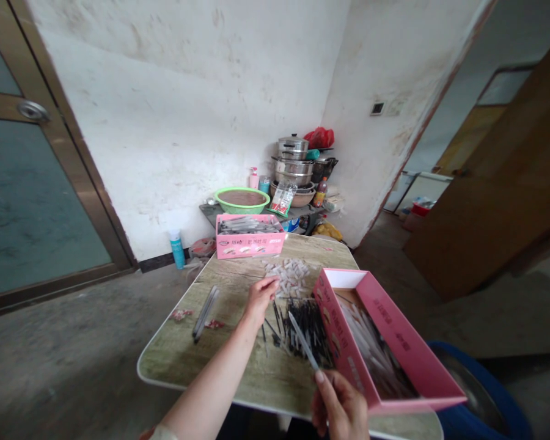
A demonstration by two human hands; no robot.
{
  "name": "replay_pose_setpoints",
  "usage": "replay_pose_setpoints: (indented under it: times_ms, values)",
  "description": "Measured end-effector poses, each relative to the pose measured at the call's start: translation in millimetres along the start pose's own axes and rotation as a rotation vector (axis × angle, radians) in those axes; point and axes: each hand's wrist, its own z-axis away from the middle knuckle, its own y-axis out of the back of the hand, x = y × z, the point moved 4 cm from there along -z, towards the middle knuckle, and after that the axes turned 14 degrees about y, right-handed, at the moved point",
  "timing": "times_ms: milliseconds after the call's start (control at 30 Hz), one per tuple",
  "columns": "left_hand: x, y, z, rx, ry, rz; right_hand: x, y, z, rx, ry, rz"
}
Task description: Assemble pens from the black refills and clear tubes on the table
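Note:
In the head view, my right hand point(341, 403) grips the lower end of a translucent, pen-like tube point(304, 342), its narrow tip pointing up and away from me. My left hand point(260, 299) has its fingers pinched together at the near left edge of a pile of small whitish caps point(289, 275). Whatever is between those fingertips is too small to make out. Below the caps lies a heap of thin black sticks point(305, 327), partly behind the tube. To the right, an open pink box point(348, 342) holds many translucent tubes point(376, 345).
A second pink box point(250, 247), full of pen-like pieces, stands at the table's far edge. A few assembled-looking pens point(206, 313) lie on the left of the wood-patterned table point(174, 351). Behind are a green basin point(242, 209), stacked pots point(293, 165) and a blue spray can point(176, 249).

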Motion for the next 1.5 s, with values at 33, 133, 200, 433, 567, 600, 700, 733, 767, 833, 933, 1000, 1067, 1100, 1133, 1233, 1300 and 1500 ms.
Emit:
replay_pose_setpoints:
  times_ms: [33, 133, 200, 433, 567, 600, 700, 733, 767, 833, 933, 1000, 1067, 1100, 1133, 1233, 1300, 1500]
  values:
    - [-1, 2.5, 10, -0.091, 0.089, 0.262, -6, -1, 1, 0.004, 0.012, 0.024]
    - [2, 7.6, 43, -0.299, 0.318, 0.835, -23, -3, 5, 0.017, 0.068, 0.116]
    - [7, 11.5, 61, -0.341, 0.385, 0.962, -33, -5, 8, 0.025, 0.111, 0.176]
    - [11, 15.3, 83, -0.286, 0.417, 1.005, -41, -9, 13, 0.020, 0.182, 0.296]
    - [10, 14.0, 86, -0.297, 0.406, 0.992, -41, -10, 13, 0.021, 0.178, 0.285]
    - [11, 14.0, 86, -0.296, 0.398, 0.985, -41, -10, 13, 0.023, 0.175, 0.285]
    - [12, 14.0, 89, -0.281, 0.358, 0.944, -42, -9, 13, 0.023, 0.188, 0.297]
    - [13, 14.0, 91, -0.274, 0.338, 0.925, -42, -9, 12, 0.022, 0.200, 0.304]
    - [14, 13.9, 92, -0.265, 0.316, 0.904, -43, -9, 12, 0.022, 0.216, 0.315]
    - [16, 13.9, 95, -0.242, 0.275, 0.869, -44, -8, 12, 0.040, 0.262, 0.351]
    - [19, 14.2, 97, -0.193, 0.253, 0.841, -44, -9, 12, 0.086, 0.350, 0.427]
    - [21, 14.8, 98, -0.164, 0.252, 0.837, -43, -11, 13, 0.093, 0.389, 0.463]
    - [22, 15.3, 98, -0.152, 0.251, 0.830, -39, -13, 13, 0.084, 0.388, 0.473]
    - [23, 15.6, 98, -0.150, 0.249, 0.825, -38, -14, 13, 0.083, 0.375, 0.467]
    - [23, 15.8, 97, -0.152, 0.247, 0.817, -36, -15, 13, 0.082, 0.354, 0.453]
    - [24, 16.0, 97, -0.157, 0.226, 0.780, -35, -16, 12, 0.066, 0.265, 0.377]
    - [24, 15.8, 98, -0.160, 0.199, 0.754, -37, -17, 12, 0.044, 0.210, 0.309]
    - [31, 15.7, 101, -0.208, 0.114, 0.714, -41, -25, 16, 0.012, -0.014, 0.012]
